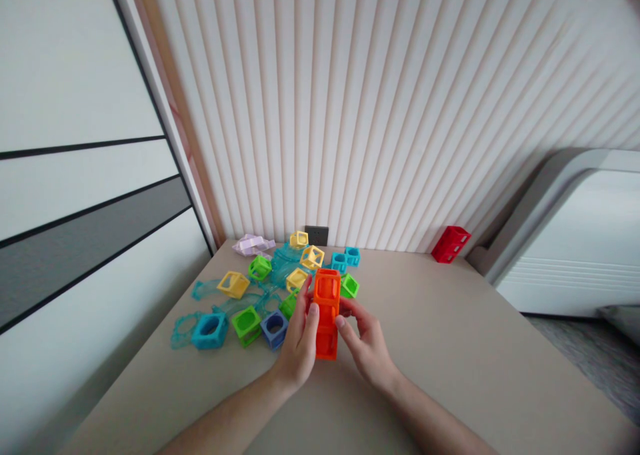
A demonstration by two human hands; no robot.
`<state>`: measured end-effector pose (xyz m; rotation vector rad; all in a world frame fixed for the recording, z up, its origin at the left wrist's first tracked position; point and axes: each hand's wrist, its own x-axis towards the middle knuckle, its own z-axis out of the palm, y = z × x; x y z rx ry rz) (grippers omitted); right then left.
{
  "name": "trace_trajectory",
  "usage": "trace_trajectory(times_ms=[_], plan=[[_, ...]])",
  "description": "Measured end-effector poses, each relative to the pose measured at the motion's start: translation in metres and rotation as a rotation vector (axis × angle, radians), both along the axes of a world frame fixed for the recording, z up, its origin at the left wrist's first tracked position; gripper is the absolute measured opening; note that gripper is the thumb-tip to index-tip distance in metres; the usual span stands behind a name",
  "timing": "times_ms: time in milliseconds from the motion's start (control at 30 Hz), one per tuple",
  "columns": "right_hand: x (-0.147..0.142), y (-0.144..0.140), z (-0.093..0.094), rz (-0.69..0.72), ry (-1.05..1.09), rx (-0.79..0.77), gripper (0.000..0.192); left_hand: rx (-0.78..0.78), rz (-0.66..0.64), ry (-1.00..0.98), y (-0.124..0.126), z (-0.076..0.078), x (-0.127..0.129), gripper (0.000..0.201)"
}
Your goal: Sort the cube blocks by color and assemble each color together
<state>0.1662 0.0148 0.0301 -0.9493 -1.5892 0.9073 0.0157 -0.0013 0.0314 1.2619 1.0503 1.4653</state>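
Observation:
Between both hands stands a column of orange hollow toy blocks (327,315), three joined end to end. My left hand (300,338) grips its left side, thumb along the near face. From the right, my right hand (365,342) holds it with thumb and fingers around the side; some fingertips are hidden behind it. A blue-violet cube block (275,328) lies just left of my left hand, with a green cube block (247,326) beside it. Further left sits a teal cube block (209,330).
Yellow blocks (233,284), more green and teal ones, and translucent teal track pieces (285,262) cover the table's (450,362) left part. Pale purple pieces (253,244) lie at the back left. A red block stack (451,244) stands by the ribbed wall (320,108). A black socket (317,235) is behind.

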Motion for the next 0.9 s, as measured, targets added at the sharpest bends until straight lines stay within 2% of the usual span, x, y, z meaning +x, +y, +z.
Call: trace_trajectory(times_ms=[167,300,433,667,900], plan=[[0.002,0.004,-0.006,-0.022,0.203,-0.093,0.038,0.01,-0.114,-0.105,0.0,0.004,0.0,0.068],[0.003,0.008,-0.005,-0.091,0.269,-0.135,0.042,-0.033,-0.165,-0.108,0.004,0.001,0.001,0.058],[0.003,0.009,-0.004,-0.107,0.234,-0.123,0.045,-0.091,-0.141,-0.2,0.009,-0.001,0.001,0.057],[0.004,0.007,-0.013,0.028,0.175,-0.071,0.046,-0.075,-0.045,-0.311,0.01,0.001,0.0,0.059],[0.005,0.007,-0.023,-0.05,0.165,-0.068,0.047,-0.068,-0.099,-0.255,0.011,0.002,0.001,0.06]])
